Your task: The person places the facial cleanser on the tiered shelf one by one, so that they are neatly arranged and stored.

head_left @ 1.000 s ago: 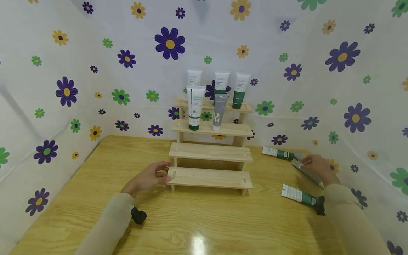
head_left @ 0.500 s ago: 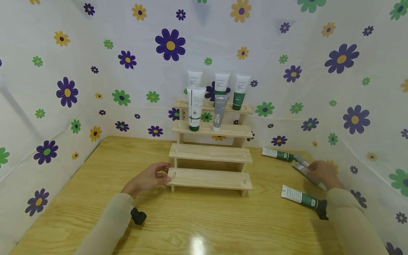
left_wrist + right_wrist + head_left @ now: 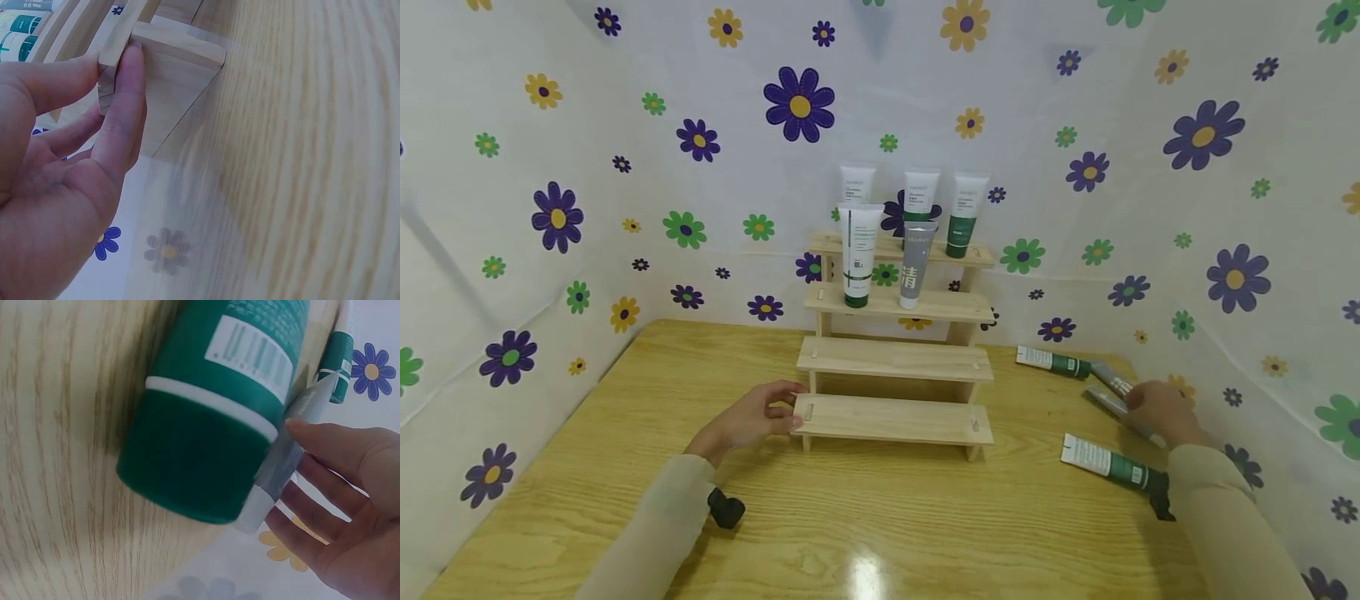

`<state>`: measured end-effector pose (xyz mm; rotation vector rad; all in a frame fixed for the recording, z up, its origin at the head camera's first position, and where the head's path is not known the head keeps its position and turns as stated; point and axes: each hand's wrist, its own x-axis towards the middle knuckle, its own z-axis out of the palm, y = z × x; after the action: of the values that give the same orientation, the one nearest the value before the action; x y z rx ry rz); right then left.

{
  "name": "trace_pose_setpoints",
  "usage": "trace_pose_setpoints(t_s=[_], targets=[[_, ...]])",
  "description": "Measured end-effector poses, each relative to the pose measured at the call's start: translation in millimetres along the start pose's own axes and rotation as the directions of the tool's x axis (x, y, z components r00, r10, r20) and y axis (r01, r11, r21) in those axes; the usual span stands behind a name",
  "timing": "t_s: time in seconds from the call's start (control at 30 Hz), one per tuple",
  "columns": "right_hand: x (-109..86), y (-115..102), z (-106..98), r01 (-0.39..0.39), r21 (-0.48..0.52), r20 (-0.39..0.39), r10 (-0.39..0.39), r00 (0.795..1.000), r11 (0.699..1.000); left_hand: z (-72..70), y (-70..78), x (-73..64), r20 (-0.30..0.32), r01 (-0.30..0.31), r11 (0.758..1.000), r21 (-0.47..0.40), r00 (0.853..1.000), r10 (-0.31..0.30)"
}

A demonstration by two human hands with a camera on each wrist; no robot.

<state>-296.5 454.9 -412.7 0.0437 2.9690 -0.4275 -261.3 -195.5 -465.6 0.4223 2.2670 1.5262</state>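
My left hand pinches the left end of the lowest board of a tiered wooden display rack; in the left wrist view, thumb and fingers lie on either side of that board end. On the right, my right hand grips a grey tube with a white cap, its thumb on one side and fingers on the other. The tube is turned partly on edge, low over the table. A second grey tube lies just behind it, partly hidden by the hand.
A green-and-white tube lies nearer me, another farther back. Upright on the rack's second-highest shelf stand a white tube and a grey tube. Three white-and-green tubes stand on the top shelf. Flower-printed cloth surrounds the table.
My right hand has shifted slightly and closed on the nearer grey tube, which has turned from lying flat toward its edge. The left hand stays on the rack.
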Motion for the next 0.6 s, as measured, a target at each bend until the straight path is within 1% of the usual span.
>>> trace_pose_setpoints(t_s=[0.23,0.43,0.6], targets=[[-2.4,-6.4,-0.4,0.066,-0.058,-0.004,-0.066,0.998,0.996,0.7,1.8,0.0,-0.007,-0.001,1.000,0.002,1.000,0.001],[-0.1,-6.2,2.1,0.051,-0.075,0.017,-0.050,0.999,0.996,0.2,1.3,0.6,0.001,-0.010,1.000,-0.001,1.000,0.010],[5.0,-2.8,1.3,0.077,-0.081,0.046,-0.074,0.996,0.994,-0.4,0.3,1.2,0.010,-0.026,1.000,0.000,1.000,0.026]])
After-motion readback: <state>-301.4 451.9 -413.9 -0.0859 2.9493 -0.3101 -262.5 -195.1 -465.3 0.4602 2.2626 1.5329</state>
